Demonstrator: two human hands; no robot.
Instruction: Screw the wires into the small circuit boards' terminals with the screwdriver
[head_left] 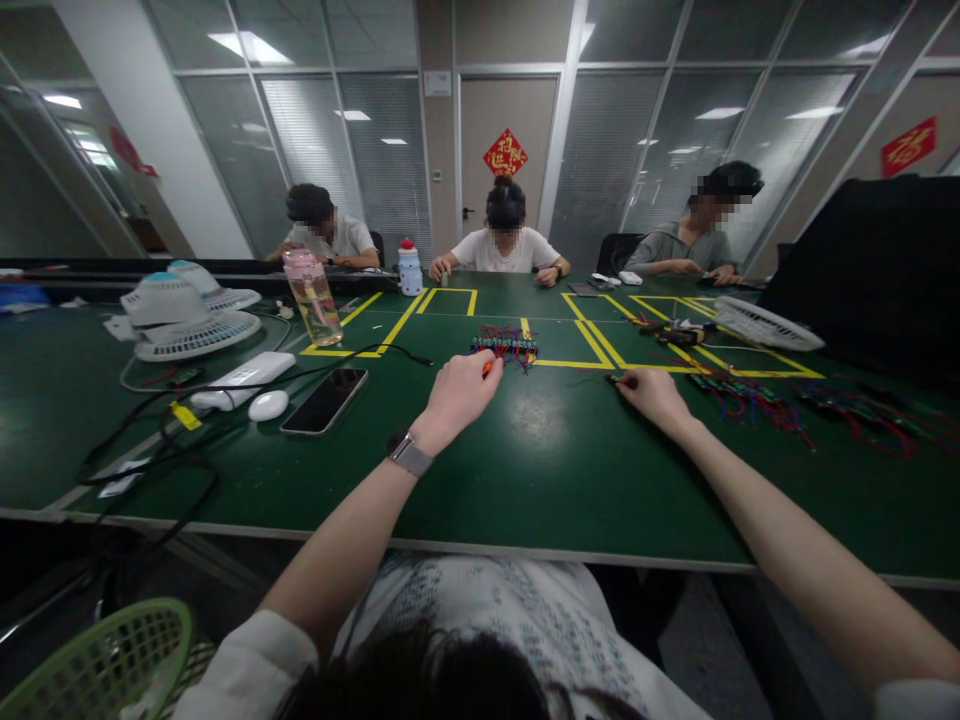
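My left hand (461,395) is closed over the table, with a bit of a small orange thing (488,368) showing between thumb and fingers; the rest of it is hidden. Just beyond those fingers lies a row of small green circuit boards (504,346) with red and blue wires. My right hand (656,398) pinches a small dark piece (613,379), too small to make out fully, and a thin dark wire seems to trail left from it. To the right of that hand, more wired circuit boards (750,397) lie in a bundle.
Left are a phone (326,402), a white mouse (268,405), a power strip (244,380), black cables, white fans (176,310) and a pink-lidded bottle (313,300). Yellow tape (592,345) marks the green table (525,490). Tools (679,333) lie at right. Several people sit opposite.
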